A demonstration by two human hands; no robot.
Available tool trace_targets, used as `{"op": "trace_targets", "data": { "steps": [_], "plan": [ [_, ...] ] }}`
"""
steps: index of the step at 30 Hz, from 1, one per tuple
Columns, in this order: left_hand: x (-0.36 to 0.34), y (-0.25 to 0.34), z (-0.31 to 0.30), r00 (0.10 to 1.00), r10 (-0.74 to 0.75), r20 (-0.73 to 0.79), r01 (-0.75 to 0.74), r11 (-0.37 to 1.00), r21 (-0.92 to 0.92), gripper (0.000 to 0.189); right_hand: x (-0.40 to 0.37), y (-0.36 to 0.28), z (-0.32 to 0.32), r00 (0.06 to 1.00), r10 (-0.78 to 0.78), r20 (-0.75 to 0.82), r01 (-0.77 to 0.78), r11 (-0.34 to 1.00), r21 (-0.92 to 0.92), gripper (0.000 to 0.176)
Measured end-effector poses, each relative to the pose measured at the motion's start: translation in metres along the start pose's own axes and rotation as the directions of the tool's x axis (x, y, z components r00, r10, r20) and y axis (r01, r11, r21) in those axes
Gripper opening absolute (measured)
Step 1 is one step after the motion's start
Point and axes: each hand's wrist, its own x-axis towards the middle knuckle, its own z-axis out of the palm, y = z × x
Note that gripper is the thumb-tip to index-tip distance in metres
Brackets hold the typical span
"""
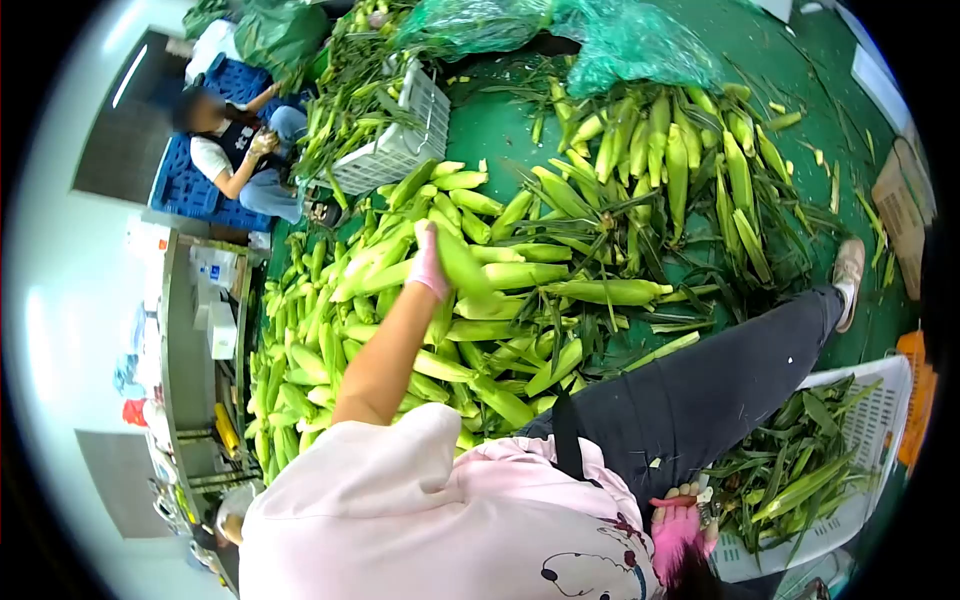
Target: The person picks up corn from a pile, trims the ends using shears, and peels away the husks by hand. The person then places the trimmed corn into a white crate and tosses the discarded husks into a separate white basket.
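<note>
Left hand (430, 262) outstretched, fingers clasped — right hand (678, 525) low beside the thigh.

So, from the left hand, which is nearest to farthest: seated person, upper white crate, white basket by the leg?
From the left hand, gripping a corn ear:
1. White crate, just above.
2. Seated person, upper left.
3. White basket, lower right.

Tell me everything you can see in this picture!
corn ears: many, green and yellow, piled on the floor
upper crate: one, white, top middle, holds leafy corn
lower crate: one, white, bottom right, holds green husks
plastic bags: some, green, top
blue crates: a few, blue, top left
other person: one, seated by the blue crates
metal table: one, grey, left
cardboard box: one, brown, right edge
left hand: one, pink glove, gripping the held ear
right hand: one, pink glove, beside the lower crate
</note>
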Motion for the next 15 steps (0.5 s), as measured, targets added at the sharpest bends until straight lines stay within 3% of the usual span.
{"op": "trace_targets", "data": {
  "steps": [1,3,4,5,6,7,8,9,10,11,12,13,14,15],
  "plan": [
    [0.004,0.019,-0.027,0.995,0.094,-0.013,-0.093,0.994,0.057,0.077,0.003,0.001,0.0,1.0,-0.009,-0.025,0.009,1.0,-0.002,0.087],
    [0.048,0.061,-0.128,0.98,0.077,-0.185,0.024,0.871,0.49,0.076,0.005,0.003,0.017,1.0,-0.021,-0.002,0.021,0.998,-0.051,0.082],
    [0.025,0.076,-0.135,0.957,0.155,-0.246,0.049,0.749,0.661,0.071,0.006,0.004,0.013,0.995,-0.024,0.1,0.027,0.999,-0.035,0.078],
    [0.011,0.076,-0.128,0.899,0.329,-0.288,0.096,0.495,0.863,0.066,0.01,0.003,0.008,0.978,-0.03,0.206,0.035,0.999,-0.021,0.075],
    [-0.008,0.077,-0.117,0.806,0.497,-0.321,0.275,0.165,0.947,0.062,0.003,0.01,0.041,0.995,-0.082,-0.049,0.079,0.995,-0.068,0.069],
    [-0.027,0.077,-0.106,0.688,0.641,-0.341,0.493,-0.067,0.868,0.059,-0.001,0.008,0.041,0.985,-0.06,-0.163,0.066,0.998,0.026,0.072],
    [-0.014,0.059,-0.093,0.573,0.818,-0.053,0.225,-0.094,0.97,0.055,-0.001,0.011,0.043,0.982,-0.087,-0.168,0.095,0.995,0.04,0.072],
    [-0.001,0.041,-0.078,0.385,0.891,0.242,-0.013,-0.257,0.966,0.052,-0.002,0.016,0.045,0.977,-0.113,-0.181,0.126,0.99,0.06,0.072],
    [0.022,0.016,-0.054,0.366,0.83,0.422,-0.338,-0.304,0.891,0.045,-0.004,0.017,0.046,0.978,-0.125,-0.167,0.139,0.987,0.075,0.072],
    [0.027,-0.021,-0.008,0.39,0.733,0.558,-0.536,-0.312,0.784,0.038,-0.006,0.021,0.047,0.967,-0.164,-0.198,0.183,0.98,0.082,0.073],
    [0.044,-0.069,0.031,0.512,0.606,0.609,-0.743,-0.043,0.668,0.033,-0.008,0.023,0.051,0.968,-0.169,-0.188,0.189,0.977,0.096,0.073],
    [0.057,-0.125,0.075,0.543,0.518,0.661,-0.816,0.139,0.561,0.031,-0.01,0.023,0.055,0.966,-0.181,-0.184,0.204,0.973,0.112,0.073],
    [0.071,-0.181,0.108,0.481,0.458,0.748,-0.853,0.047,0.52,0.034,-0.009,0.022,0.064,0.974,-0.177,-0.14,0.197,0.97,0.142,0.071],
    [0.071,-0.226,0.138,0.513,0.296,0.806,-0.799,-0.18,0.574,0.049,-0.01,0.022,0.073,0.972,-0.209,-0.108,0.226,0.958,0.178,0.07]
  ]
}}
